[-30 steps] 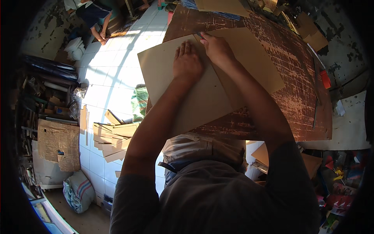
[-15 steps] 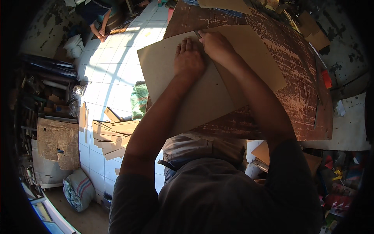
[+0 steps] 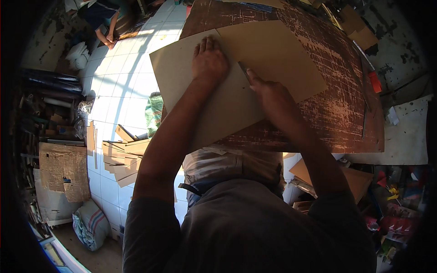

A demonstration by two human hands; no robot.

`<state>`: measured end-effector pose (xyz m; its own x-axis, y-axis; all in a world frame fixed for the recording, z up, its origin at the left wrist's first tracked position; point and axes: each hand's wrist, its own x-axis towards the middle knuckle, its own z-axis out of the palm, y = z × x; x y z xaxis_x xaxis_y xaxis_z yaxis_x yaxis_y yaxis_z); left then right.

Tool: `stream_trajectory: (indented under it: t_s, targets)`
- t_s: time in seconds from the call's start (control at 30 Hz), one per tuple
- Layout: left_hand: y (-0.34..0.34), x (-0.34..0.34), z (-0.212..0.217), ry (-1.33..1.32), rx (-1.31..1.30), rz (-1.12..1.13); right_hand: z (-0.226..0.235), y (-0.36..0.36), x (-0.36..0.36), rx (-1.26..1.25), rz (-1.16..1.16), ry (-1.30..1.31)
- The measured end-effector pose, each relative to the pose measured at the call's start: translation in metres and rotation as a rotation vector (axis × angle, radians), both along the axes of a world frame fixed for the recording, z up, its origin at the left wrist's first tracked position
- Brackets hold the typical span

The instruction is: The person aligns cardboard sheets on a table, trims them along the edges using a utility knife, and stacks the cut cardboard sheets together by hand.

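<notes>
Reading directions from the middle of the view, the worn board point(image 3: 61, 166) is standing near 9 o'clock among the clutter, perhaps being kept upright to save floor point(image 3: 105, 105). A sack point(image 3: 93, 223) is slumping at 8 o'clock. Cardboard strips point(image 3: 135, 146) are lying fanned between 8 and 9, probably being kept down there so that they are not crowding the desk point(image 3: 346, 102). Above them, a green bag point(image 3: 154, 116) is resting beside the desk's left edge.

At 12 o'clock, the left hand point(image 3: 210, 61) is spreading flat, palm down, its fingers nearly together and gripping nothing; it is pressing on the pale sheet point(image 3: 232, 100), seemingly to keep that from sliding. This sheet is lying askew on the desk, its lower part reaching towards the person.

Beside its straight right edge, the right hand point(image 3: 274, 96) is closing narrowly around what is looking like a knife point(image 3: 243, 68). The tip is pointing to 11 o'clock, so the tool is following that edge, which is probably serving as its guide. The brown sheet point(image 3: 282, 52) is showing at 1 o'clock, apparently lying beneath the pale one. Farther right, the scored desk is carrying both sheets.
</notes>
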<state>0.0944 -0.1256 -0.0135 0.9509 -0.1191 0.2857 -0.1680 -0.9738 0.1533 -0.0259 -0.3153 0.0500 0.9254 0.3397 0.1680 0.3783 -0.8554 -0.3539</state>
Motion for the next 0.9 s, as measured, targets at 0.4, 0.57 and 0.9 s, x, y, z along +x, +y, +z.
stream_trajectory:
  t_s: [0.4, 0.57, 0.9]
  targets:
    - [-0.001, -0.003, 0.006, 0.002, 0.027, 0.021, 0.022, -0.059, -0.181, -0.169, -0.157, 0.35]
    - [0.0, -0.002, 0.008, 0.038, 0.027, 0.016, 0.038, -0.077, -0.163, 0.054, -0.074, 0.122]
    - [-0.005, -0.006, 0.015, 0.058, -0.042, 0.004, 0.015, -0.002, 0.049, 0.353, -0.024, -0.176]
